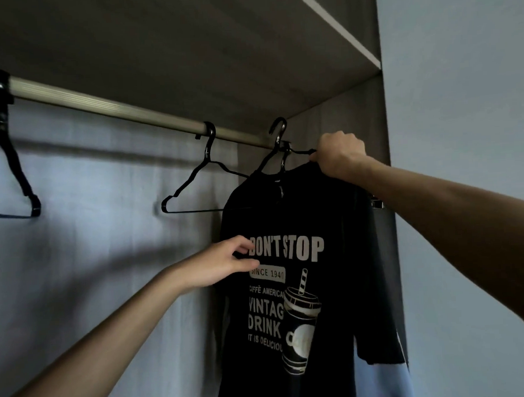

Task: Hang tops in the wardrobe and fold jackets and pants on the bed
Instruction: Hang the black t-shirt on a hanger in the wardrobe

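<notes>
A black T-shirt point(291, 287) with white "DON'T STOP" print hangs on a black hanger point(278, 146) at the right end of the wardrobe. The hanger's hook is lifted in front of the metal rail point(100, 104), not over it. My right hand point(338, 156) grips the hanger's right shoulder together with the shirt's shoulder. My left hand point(224, 263) pinches the shirt's left edge at chest height, just beside the print.
An empty black wire hanger point(194, 183) hangs on the rail just left of the shirt. A black padded hanger point(9, 143) hangs at the far left. A shelf point(337, 30) runs overhead, and the wardrobe's side panel point(384, 133) stands close on the right.
</notes>
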{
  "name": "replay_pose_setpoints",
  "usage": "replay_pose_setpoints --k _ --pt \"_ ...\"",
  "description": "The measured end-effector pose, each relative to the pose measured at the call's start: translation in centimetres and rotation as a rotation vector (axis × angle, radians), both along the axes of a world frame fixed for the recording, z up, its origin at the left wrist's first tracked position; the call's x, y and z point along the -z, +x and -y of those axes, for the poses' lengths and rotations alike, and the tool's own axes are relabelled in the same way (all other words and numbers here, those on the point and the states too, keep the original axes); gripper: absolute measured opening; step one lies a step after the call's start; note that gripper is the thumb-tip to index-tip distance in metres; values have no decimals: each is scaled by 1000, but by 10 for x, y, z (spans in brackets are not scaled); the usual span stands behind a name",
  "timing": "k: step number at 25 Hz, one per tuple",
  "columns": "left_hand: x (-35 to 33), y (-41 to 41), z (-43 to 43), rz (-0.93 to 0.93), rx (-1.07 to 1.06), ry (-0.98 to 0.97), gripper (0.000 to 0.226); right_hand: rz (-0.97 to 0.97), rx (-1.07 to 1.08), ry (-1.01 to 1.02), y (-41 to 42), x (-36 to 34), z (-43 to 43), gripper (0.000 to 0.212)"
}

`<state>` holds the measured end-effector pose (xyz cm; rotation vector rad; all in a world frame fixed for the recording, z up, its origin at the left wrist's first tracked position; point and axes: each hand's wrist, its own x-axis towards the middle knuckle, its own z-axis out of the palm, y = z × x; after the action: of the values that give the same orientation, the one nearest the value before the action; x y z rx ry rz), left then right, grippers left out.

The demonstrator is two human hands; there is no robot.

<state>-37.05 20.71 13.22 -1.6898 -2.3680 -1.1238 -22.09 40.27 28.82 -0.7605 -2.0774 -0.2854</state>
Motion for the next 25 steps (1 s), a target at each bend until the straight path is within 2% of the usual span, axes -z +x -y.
replay_pose_setpoints --k 4,10,19,23,25 --pt "-8 -20 0 2 -14 25 27 17 44 20 -29 7 -13 25" --pt "-9 -27 -9 -10 -25 5 37 55 51 20 -44 15 -31 24" --pt "-5 -34 -29 -36 -9 -26 39 64 17 -2 -59 30 -47 27" --pt "0 -37 -39 -47 5 -39 36 108 85 109 -63 41 -52 26" --pt "3 -38 -43 -52 4 -50 37 98 73 102 -60 46 -56 27"
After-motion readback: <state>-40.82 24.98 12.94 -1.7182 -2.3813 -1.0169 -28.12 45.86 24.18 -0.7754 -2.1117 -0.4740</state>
